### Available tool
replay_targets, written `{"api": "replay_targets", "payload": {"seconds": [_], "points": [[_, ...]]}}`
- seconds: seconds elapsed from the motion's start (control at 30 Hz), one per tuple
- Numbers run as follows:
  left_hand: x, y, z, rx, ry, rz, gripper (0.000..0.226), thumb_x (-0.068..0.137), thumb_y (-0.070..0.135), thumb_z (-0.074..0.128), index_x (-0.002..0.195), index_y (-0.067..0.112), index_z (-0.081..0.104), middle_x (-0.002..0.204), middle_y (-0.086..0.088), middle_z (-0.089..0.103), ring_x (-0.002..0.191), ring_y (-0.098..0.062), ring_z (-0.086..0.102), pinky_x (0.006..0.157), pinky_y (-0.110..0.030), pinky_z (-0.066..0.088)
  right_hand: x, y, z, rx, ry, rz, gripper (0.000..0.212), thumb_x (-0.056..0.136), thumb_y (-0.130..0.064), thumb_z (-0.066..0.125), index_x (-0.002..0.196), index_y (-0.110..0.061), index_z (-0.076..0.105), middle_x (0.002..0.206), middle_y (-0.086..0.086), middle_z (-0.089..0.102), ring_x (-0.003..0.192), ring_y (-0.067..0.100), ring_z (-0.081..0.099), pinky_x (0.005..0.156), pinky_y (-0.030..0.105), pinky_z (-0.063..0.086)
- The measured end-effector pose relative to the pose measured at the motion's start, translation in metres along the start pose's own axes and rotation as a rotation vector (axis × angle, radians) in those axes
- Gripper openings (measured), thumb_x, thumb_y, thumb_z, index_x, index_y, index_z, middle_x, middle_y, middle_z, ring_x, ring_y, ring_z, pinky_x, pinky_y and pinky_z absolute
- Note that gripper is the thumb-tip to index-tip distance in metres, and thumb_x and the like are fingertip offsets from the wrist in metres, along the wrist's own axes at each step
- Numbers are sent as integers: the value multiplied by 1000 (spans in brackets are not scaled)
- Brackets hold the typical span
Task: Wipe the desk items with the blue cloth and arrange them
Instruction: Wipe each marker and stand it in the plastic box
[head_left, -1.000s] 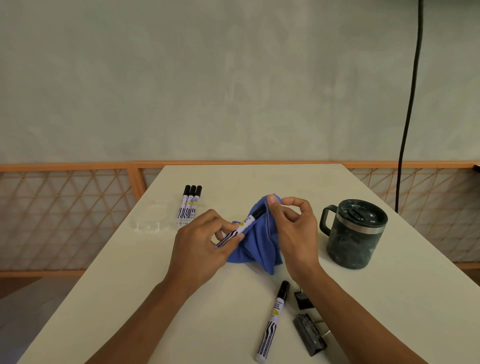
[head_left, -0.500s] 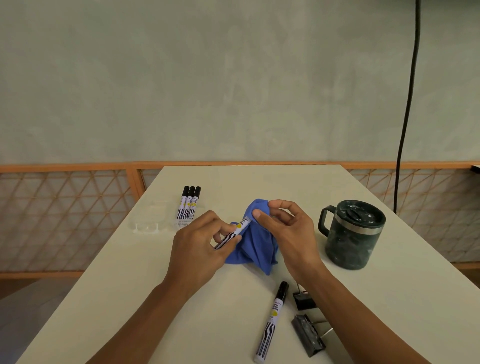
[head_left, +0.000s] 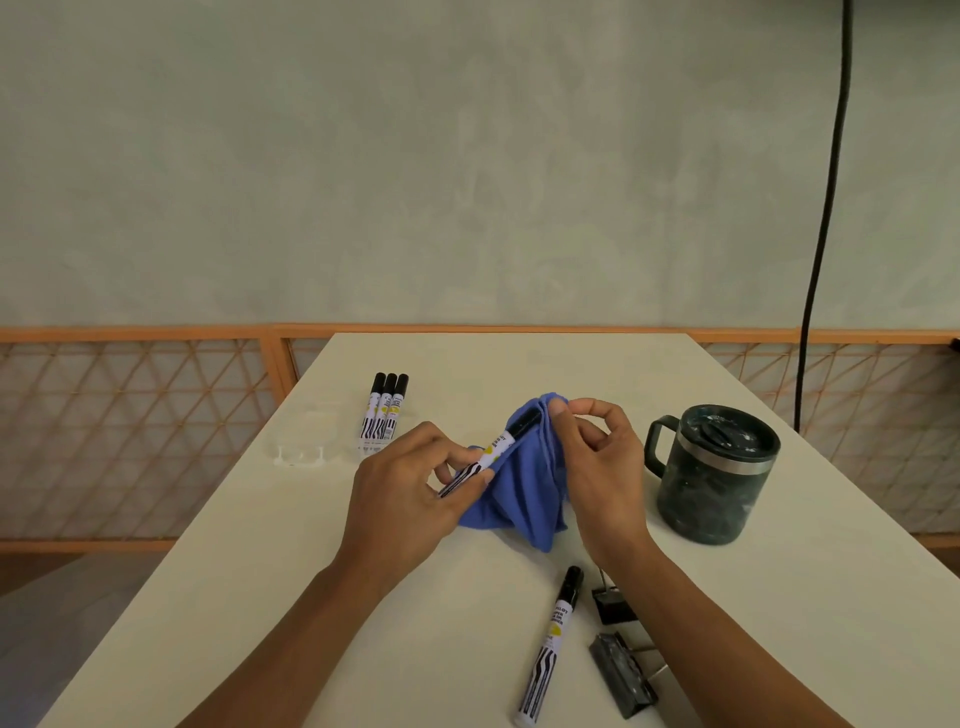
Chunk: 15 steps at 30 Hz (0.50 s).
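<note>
The bare left forearm (head_left: 306, 639) and bare right forearm (head_left: 711, 639) are uncovered for as far as they can be seen. The left hand (head_left: 400, 499) and right hand (head_left: 602, 478) are bare as well, with slender fingers. The thumbnails look short and unpainted, though the detail is faint.

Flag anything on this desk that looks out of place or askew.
One loose marker lies slanted near the front edge, apart from the three markers lined up neatly at the far left. Two binder clips beside it lie at different angles. Nothing looks spilled or damaged.
</note>
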<state>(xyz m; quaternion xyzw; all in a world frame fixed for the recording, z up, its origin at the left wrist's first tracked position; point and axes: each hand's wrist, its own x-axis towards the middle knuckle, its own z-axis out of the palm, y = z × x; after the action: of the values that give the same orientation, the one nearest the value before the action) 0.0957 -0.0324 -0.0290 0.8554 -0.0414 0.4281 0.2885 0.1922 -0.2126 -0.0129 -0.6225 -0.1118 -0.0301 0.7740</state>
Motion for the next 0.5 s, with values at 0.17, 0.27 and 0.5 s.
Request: {"api": "replay_targets", "payload": {"seconds": [0.17, 0.27, 0.5], "points": [[1, -5, -1, 75, 29, 17, 18, 83, 20, 94, 93, 22, 80, 87, 18, 62, 68, -8, 59, 53, -31, 53, -10, 3, 4, 40, -136, 53, 35, 98, -41, 74, 126, -24, 61, 100, 7, 83, 100, 33, 78, 92, 54, 63], [1, -6, -1, 142, 16, 64, 18, 84, 18, 93, 92, 21, 77, 90, 17, 59, 67, -6, 56, 51, -34, 52, -11, 5, 6, 43, -162, 80, 38, 95, -37, 79, 126, -21, 65, 105, 6, 83, 104, 29, 79, 96, 56, 62], [3, -5, -7, -1, -116, -10, 33, 82, 52, 90, 110, 39, 80, 97, 21, 68, 76, -10, 65, 59, -27, 53, -4, 2, 1, 101, -85, 123, 34, 92, -32, 83, 119, -18, 69, 111, 3, 81, 106, 24, 78, 87, 41, 64]]}}
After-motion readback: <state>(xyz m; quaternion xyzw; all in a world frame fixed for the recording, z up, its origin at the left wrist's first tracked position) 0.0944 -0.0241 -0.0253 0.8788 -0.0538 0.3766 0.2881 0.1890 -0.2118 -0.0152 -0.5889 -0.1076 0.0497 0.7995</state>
